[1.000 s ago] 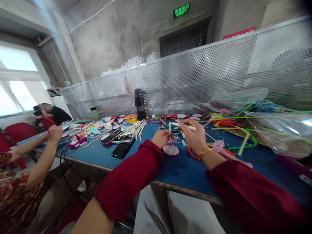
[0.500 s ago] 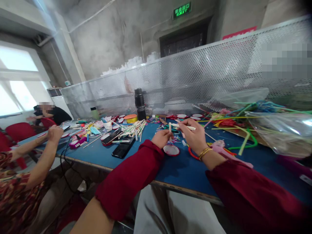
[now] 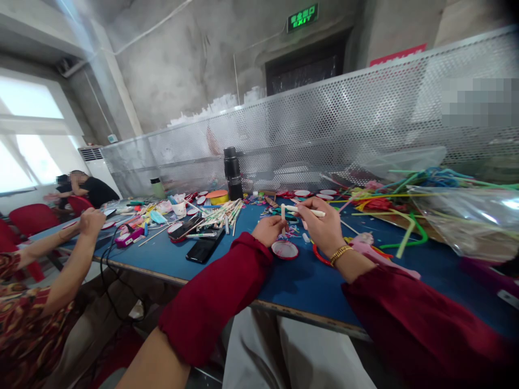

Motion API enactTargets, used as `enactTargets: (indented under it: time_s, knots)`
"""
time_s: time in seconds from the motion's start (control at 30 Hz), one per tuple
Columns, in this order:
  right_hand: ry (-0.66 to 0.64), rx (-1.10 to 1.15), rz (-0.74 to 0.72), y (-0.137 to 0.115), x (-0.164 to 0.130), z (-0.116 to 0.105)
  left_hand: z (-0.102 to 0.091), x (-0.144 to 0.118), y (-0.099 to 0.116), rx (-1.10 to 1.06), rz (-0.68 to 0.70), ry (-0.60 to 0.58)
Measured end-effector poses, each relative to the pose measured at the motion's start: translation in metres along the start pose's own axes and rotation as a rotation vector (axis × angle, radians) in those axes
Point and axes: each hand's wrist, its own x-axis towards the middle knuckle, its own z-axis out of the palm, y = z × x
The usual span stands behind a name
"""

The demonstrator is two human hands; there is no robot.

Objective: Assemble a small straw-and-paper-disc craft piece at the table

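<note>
My left hand (image 3: 267, 231) is closed on a short cream-coloured stick (image 3: 283, 212), held upright. Between the fingers of my right hand (image 3: 323, 222) is a slim white pen-like tool (image 3: 292, 208), lying nearly level. Its tip meets or almost meets the top of the stick; I cannot tell which. Just below both hands, a small round dish with a red rim (image 3: 285, 256) rests on the blue table (image 3: 300, 292). Small coloured bits (image 3: 292, 232) lie behind the dish, partly hidden by my hands.
Left of my hands are a black phone (image 3: 201, 249), a heap of thin sticks (image 3: 227, 213) and a black thermos (image 3: 232, 175). Coloured pipe-like strips (image 3: 417, 232) and clear plastic bags (image 3: 478, 221) crowd the right. A co-worker's arms (image 3: 67, 270) are at far left.
My hands and the things in them stay practically in place. In the far background at left, a seated person's head and arm have shifted slightly.
</note>
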Motion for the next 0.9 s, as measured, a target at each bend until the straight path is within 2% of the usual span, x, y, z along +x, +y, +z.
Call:
enactTargets:
  time_s: [0.37,0.63,0.9]
  knots:
    - [-0.015,0.026,0.025,-0.008,-0.001,0.0,0.0,0.001,0.0,0.003,-0.007,-0.007]
    - [0.012,-0.024,0.023,0.001,0.001,-0.001,-0.001,0.001,-0.001,0.004,0.031,0.0]
    - [-0.01,-0.006,0.015,0.001,0.0,0.0,-0.002,-0.001,0.003,0.027,0.008,-0.004]
